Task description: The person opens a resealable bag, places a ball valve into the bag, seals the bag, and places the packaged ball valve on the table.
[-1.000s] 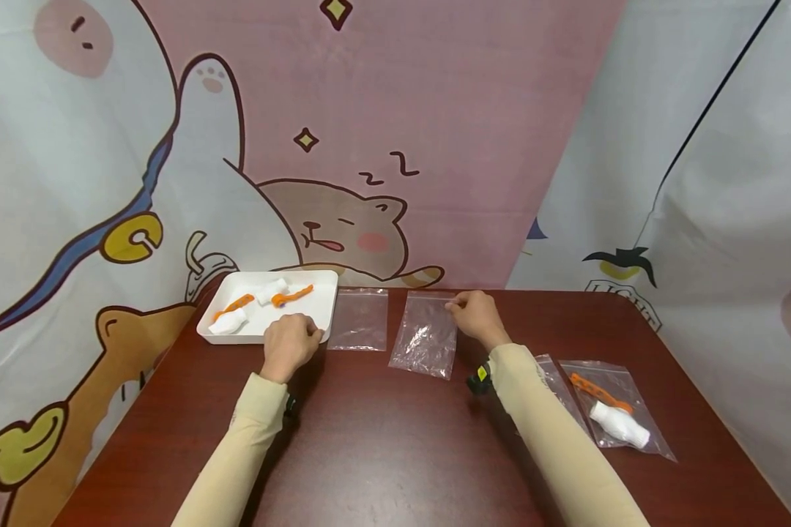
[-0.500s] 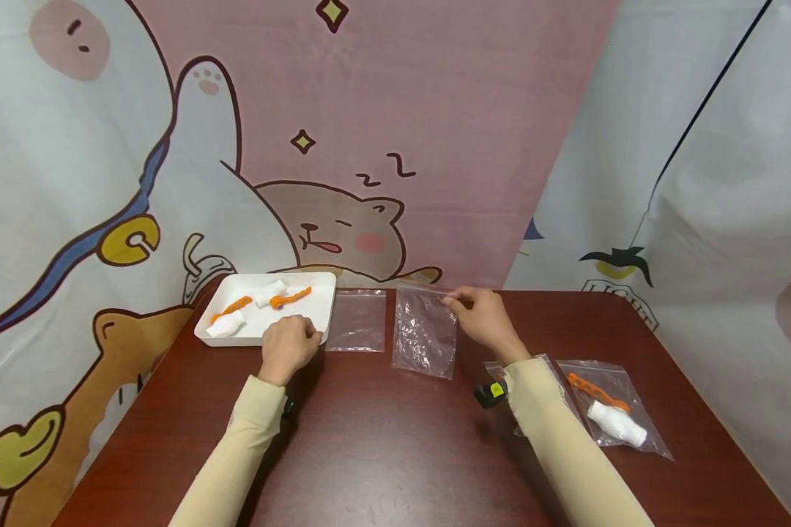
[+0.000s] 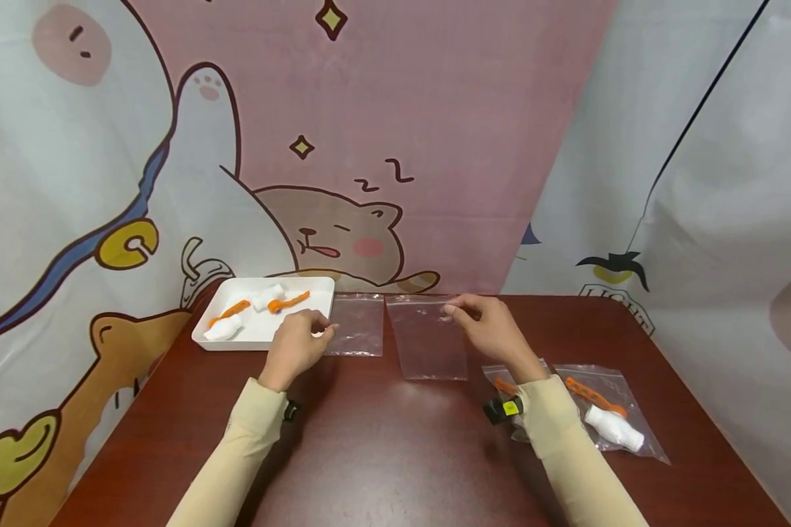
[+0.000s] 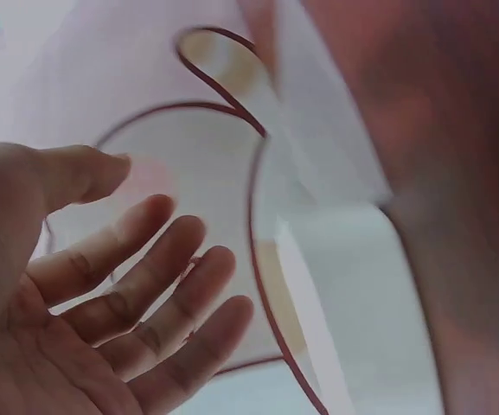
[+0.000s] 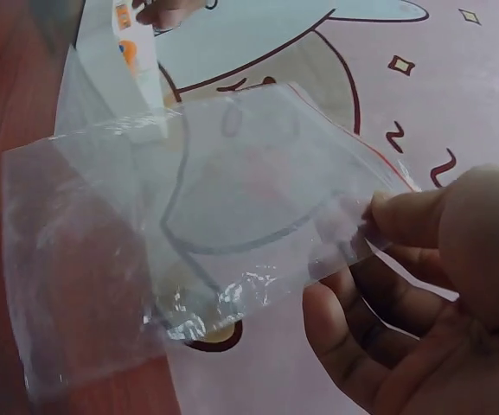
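My right hand (image 3: pixel 491 326) pinches a clear zip bag (image 3: pixel 430 344) at its upper right corner, between thumb and fingers. In the right wrist view the bag (image 5: pixel 188 225) hangs flat and looks empty, its red zip line near the thumb. My left hand (image 3: pixel 298 344) holds nothing and hovers at the right front of the white tray (image 3: pixel 261 342); in the left wrist view its fingers (image 4: pixel 158 346) are loosely spread, with the thumb apart. A second flat zip bag (image 3: pixel 359 329) lies on the table between the tray and the held bag.
Inside the tray are two orange strips, one of them (image 3: pixel 290 301), and two white rolled bundles, one of them (image 3: pixel 224 327). At the right lies a zip bag with an orange strip (image 3: pixel 593 395) and a white bundle (image 3: pixel 614 428). Another filled bag is partly behind my right forearm.
The bag in my right hand has lifted and turned upright, and that hand has moved slightly right and nearer me. My left hand has risen off the tray's edge, its fingers opening.
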{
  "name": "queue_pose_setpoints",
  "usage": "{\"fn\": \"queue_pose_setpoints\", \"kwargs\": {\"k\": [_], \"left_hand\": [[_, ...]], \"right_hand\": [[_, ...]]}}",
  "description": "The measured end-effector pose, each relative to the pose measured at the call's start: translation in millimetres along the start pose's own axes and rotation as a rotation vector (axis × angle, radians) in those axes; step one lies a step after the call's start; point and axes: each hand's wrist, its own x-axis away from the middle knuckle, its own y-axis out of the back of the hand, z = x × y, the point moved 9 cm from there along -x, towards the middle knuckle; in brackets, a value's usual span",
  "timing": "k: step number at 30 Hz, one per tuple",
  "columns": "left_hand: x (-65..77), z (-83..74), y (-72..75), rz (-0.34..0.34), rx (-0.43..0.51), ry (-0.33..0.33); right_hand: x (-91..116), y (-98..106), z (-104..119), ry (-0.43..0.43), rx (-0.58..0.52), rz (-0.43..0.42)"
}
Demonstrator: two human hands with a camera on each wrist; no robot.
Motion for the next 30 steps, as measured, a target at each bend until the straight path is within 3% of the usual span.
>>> {"fn": "queue_pose_setpoints", "kwargs": {"k": [6,13,18,24,30], "left_hand": [[4.0,-37.8,7.9,-0.003,0.188,-0.053],[13.0,-80.3,7.4,0.076,0.367,-0.103],[20.1,-107.8,4.3,0.156,0.436,-0.202],[25.1,-124.9,2.0,0.212,0.447,-0.278],[24.7,-126.0,-0.8,0.263,0.466,-0.23]], "right_hand": [[6.5,-9.9,12.1,0.054,-0.05,0.076],[14.2,-22.4,29.0,0.138,-0.072,0.141],[18.1,-27.0,38.9,0.169,-0.097,0.173],[19.0,-31.7,44.5,0.206,-0.094,0.206],[19.2,-33.7,46.4,0.236,-0.097,0.193]]}}
